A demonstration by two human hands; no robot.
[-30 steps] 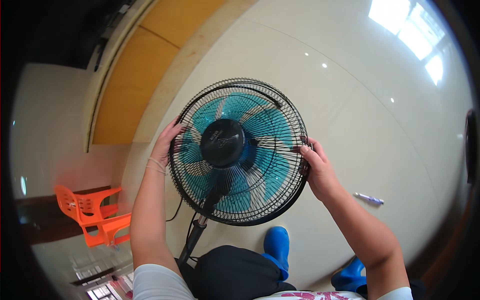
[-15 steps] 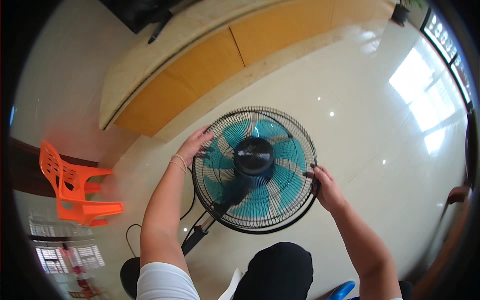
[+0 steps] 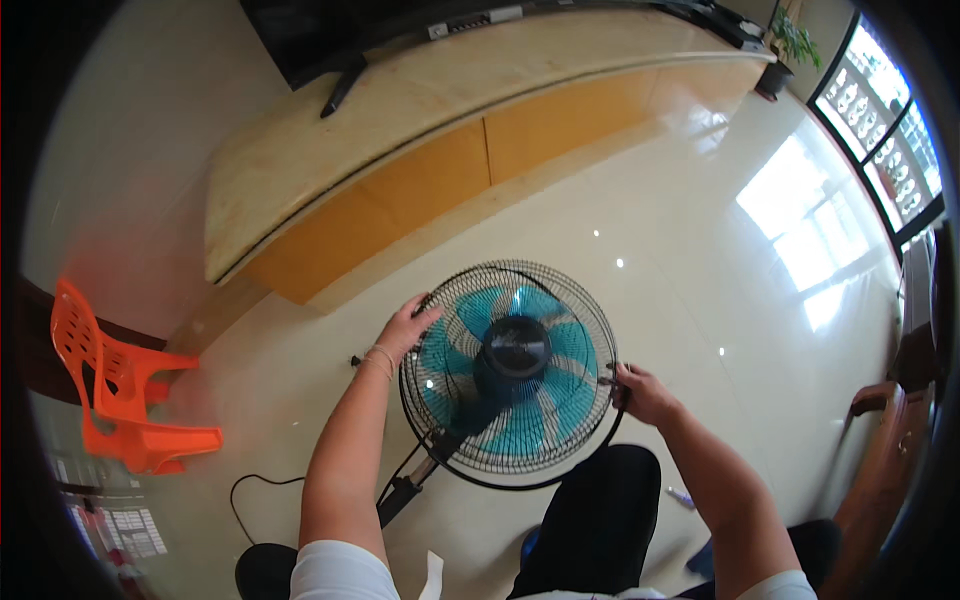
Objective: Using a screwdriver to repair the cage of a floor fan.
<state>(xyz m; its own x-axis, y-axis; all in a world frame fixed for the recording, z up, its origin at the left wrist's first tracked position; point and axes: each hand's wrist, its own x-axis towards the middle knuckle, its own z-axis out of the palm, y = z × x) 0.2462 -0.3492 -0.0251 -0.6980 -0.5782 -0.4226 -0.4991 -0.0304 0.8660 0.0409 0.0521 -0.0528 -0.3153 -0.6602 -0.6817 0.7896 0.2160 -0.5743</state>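
Observation:
In front of me a pedestal fan stands tilted, with teal blades and a round black hub behind a black wire guard. My left hand grips the guard's upper left edge, its fingers lying over the wires. At the right edge my right hand pinches the rim of the guard. A black ring band runs along the guard's lower rim and stands apart from the wires at the lower right. The fan's black and silver pole slants down left to a dark base, partly hidden by my left arm.
Beyond the fan runs a long yellow cabinet with a stone top and a television. An orange plastic chair is at the left. Wooden furniture lines the right. A black cord and a small pen-like object lie on the floor.
My view has tilted up, showing more of the cabinet top and the window. Both hands keep their hold on the guard; the black band now stands farther from the wires at lower right.

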